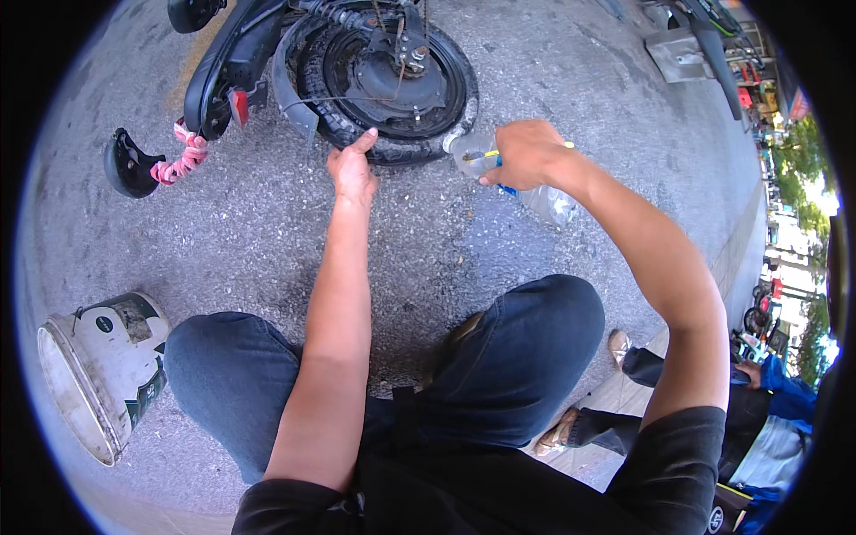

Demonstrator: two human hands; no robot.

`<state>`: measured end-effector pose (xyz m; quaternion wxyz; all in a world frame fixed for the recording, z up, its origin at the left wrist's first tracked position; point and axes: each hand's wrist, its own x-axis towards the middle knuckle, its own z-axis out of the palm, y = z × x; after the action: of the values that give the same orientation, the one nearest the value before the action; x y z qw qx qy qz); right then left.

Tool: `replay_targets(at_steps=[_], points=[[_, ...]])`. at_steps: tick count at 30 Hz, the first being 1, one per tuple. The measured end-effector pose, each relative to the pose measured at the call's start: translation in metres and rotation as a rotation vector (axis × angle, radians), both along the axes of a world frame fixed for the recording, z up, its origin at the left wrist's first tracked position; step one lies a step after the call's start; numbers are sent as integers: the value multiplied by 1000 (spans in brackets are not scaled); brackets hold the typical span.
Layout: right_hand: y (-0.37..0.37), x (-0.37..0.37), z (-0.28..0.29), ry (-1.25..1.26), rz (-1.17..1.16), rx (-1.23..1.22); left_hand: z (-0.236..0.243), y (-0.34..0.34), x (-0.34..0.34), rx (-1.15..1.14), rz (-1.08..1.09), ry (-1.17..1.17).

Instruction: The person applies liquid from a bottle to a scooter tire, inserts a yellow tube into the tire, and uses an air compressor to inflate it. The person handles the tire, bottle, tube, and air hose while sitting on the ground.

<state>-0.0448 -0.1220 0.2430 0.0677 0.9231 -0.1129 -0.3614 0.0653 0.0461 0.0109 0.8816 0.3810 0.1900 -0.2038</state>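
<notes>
Nearest: black shirt. Right hand, fingers wrapped around clear bottle, its mouth beside motorbike tyre. Left hand at tyre's edge, grip indeterminable. Advisable: steady bottle, tyre held firm.

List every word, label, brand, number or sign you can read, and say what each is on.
I won't copy printed wording; here is where marks stand.
White bucket: dark round emblem and dark green label.
Clear bottle: blue patch, probably a label, partly behind the right hand; unreadable.
Dark item with a yellow edge, lower right: white round emblem.
</notes>
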Motion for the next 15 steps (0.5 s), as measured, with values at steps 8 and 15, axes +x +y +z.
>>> replay_targets(at_steps=[8,15], points=[[-25,-112,-98,-644,-598,141,-6,-5,-9,81,80,-34],[-86,-169,-214,-1585,-1043,445,0,-11,-20,163,10,-19]])
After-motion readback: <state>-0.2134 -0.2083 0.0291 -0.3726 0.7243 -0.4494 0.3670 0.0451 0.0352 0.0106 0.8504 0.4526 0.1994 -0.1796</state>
